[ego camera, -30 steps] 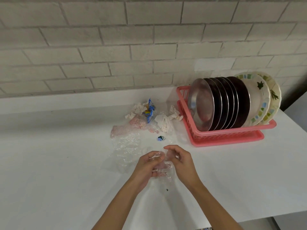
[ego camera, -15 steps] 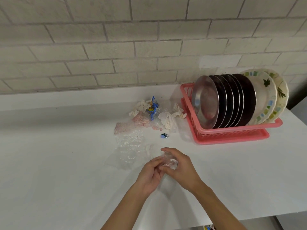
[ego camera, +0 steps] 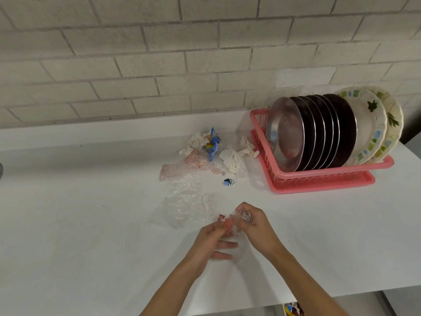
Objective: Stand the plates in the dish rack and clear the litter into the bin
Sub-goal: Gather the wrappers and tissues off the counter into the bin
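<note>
Nearest, below the front edge of the white counter [ego camera: 91,247], a few coloured wrappers [ego camera: 292,309] showed, though what held them could not be told. Over the counter, both hands were on one wad of clear plastic film [ego camera: 230,221] with a red scrap in it. The left hand [ego camera: 210,241] pinched the wad between thumb and forefinger, its other fingers stretched loosely beneath. The right hand [ego camera: 256,226] had its fingers curled tight round the wad's other end.

Just beyond the hands, a loose sheet of clear film [ego camera: 180,201] lay rumpled on the counter. Past it sat a small blue foil scrap [ego camera: 228,182], apart from the rest. Farther back the litter lay in a heap: a pinkish plastic bag [ego camera: 182,166], a blue-and-yellow snack wrapper [ego camera: 213,143] and crumpled white tissues [ego camera: 194,142], some just beside the rack.

To the right stood the pink dish rack [ego camera: 319,176], holding a row of steel plates [ego camera: 286,133] on edge. Two patterned ceramic plates [ego camera: 370,124] leaned at its far end. A white-painted brick wall [ego camera: 159,65] rose behind everything.
</note>
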### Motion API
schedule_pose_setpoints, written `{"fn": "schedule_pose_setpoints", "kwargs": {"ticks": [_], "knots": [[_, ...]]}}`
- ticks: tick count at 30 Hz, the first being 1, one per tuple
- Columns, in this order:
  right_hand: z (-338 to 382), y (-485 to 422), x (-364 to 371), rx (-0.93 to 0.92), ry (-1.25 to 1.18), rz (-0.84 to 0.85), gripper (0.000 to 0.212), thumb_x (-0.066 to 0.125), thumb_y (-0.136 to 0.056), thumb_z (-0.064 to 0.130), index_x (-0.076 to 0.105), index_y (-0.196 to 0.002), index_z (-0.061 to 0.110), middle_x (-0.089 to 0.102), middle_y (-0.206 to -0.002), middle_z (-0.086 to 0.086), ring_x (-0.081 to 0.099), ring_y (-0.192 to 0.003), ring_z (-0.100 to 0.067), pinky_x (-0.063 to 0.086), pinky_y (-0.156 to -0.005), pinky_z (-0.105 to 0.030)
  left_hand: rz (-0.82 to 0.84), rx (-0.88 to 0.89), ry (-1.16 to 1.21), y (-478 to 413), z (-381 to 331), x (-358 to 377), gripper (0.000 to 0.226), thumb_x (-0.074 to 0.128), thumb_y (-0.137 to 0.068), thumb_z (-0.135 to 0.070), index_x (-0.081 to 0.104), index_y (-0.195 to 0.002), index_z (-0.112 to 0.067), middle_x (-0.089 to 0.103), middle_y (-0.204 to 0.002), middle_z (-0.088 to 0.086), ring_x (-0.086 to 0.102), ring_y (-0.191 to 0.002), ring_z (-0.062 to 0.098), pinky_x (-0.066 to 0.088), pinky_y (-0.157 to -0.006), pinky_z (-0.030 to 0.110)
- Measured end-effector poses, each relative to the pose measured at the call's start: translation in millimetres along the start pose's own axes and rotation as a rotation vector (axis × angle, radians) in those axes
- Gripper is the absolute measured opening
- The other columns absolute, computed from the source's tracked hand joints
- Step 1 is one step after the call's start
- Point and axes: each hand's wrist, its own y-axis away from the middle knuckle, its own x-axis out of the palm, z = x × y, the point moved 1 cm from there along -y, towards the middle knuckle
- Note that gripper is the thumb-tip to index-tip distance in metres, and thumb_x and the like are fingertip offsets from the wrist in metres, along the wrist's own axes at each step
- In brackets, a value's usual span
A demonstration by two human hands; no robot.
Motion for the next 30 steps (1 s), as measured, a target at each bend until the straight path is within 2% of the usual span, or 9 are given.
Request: {"fn": "schedule_pose_setpoints", "kwargs": {"ticks": [3, 7, 9, 12, 16, 19, 23, 27, 30], "knots": [[6, 2, 3, 0.036, -0.144, 0.062, 0.002, 0.062, -0.074, 0.016, 0.061, -0.076, 0.015, 0.067, -0.082, -0.001, 0.063, -0.079, -0.015, 0.047, -0.074, -0.023, 0.03, 0.027, 0.085, 1, 6, 6, 0.036, 0.059, -0.094, -0.042, 0.068, -0.11, -0.011, 0.074, -0.101, 0.016, 0.073, -0.093, 0.034, 0.06, -0.071, 0.038], [3, 7, 12, 0.153, -0.241, 0.126, 0.025, 0.06, -0.073, 0.029, 0.063, -0.096, 0.017, 0.068, -0.106, -0.009, 0.066, -0.096, -0.022, 0.05, -0.073, -0.031, -0.156, 0.115, 0.173, -2, 10, 7, 0.025, 0.05, -0.1, -0.012, 0.072, -0.092, -0.005, 0.073, -0.083, 0.018, 0.074, -0.078, 0.034, 0.057, -0.061, 0.03], [2, 7, 17, 0.156, -0.247, 0.099, 0.036, 0.07, -0.073, 0.041, 0.061, -0.098, 0.016, 0.069, -0.104, -0.006, 0.068, -0.091, -0.02, 0.053, -0.069, -0.029, -0.164, 0.177, 0.111, -1, 10, 12, 0.027, 0.051, -0.098, -0.012, 0.075, -0.087, -0.009, 0.072, -0.078, 0.017, 0.073, -0.072, 0.033, 0.055, -0.059, 0.03], [-2, 6, 18, 0.127, -0.212, 0.02, 0.034, 0.08, -0.074, 0.028, 0.058, -0.091, 0.009, 0.073, -0.093, -0.006, 0.072, -0.088, -0.02, 0.059, -0.07, -0.033, -0.14, 0.211, -0.054, 2, 9, 15, 0.027, 0.052, -0.094, -0.011, 0.076, -0.085, -0.018, 0.074, -0.077, 0.013, 0.072, -0.065, 0.029, 0.051, -0.052, 0.026], [-8, -3, 8, 0.063, -0.09, -0.098, 0.014, 0.071, -0.08, 0.013, 0.058, -0.082, 0.012, 0.07, -0.078, -0.005, 0.069, -0.069, -0.016, 0.052, -0.058, -0.025, 0.032, 0.184, -0.224, 0, -5, 1, 0.014, 0.06, -0.093, -0.017, 0.072, -0.1, -0.021, 0.076, -0.088, 0.007, 0.073, -0.07, 0.025, 0.048, -0.053, 0.023], [-20, -12, -6, 0.11, -0.122, -0.219, 0.018, 0.06, -0.09, 0.002, 0.052, -0.081, 0.015, 0.061, -0.073, -0.015, 0.056, -0.042, -0.028, 0.043, -0.041, -0.028, -0.064, 0.206, -0.274, -11, -19, -19, 0.015, 0.064, -0.091, -0.016, 0.07, -0.105, -0.021, 0.077, -0.09, 0.004, 0.073, -0.068, 0.025, 0.047, -0.055, 0.025], [-39, -16, -13, 0.146, 0.06, -0.173, 0.021, 0.054, -0.096, 0.009, 0.063, -0.1, 0.028, 0.058, -0.06, -0.006, 0.042, -0.037, -0.016, 0.035, -0.036, -0.02, -0.303, 0.39, -0.774, -31, -39, -54, 0.052, 0.074, -0.082, -0.014, 0.057, -0.128, -0.032, 0.065, -0.12, -0.012, 0.066, -0.065, 0.008, 0.051, -0.075, 0.024], [-48, -17, -11, 0.228, 0.158, -0.122, 0.019, 0.063, -0.092, 0.018, 0.062, -0.075, 0.008, 0.051, -0.059, -0.003, 0.04, -0.04, -0.007, 0.03, -0.035, -0.016, -0.195, 0.367, -1.298, -53, -45, -72, 0.094, 0.082, -0.075, -0.033, 0.026, -0.151, -0.039, 0.023, -0.156, -0.015, 0.066, -0.091, 0.015, 0.048, -0.098, 0.039], [-51, -13, -7, 0.31, 0.072, -0.088, 0.037, 0.074, -0.085, 0.028, 0.052, -0.063, 0.008, 0.038, -0.056, -0.002, 0.035, -0.046, -0.015, 0.026, -0.039, -0.017, -0.107, 0.373, -1.377, -68, -40, -74, 0.088, 0.082, -0.075, -0.035, 0.033, -0.148, -0.04, 0.031, -0.15, -0.016, 0.061, -0.102, 0.014, 0.049, -0.092, 0.034]]}}
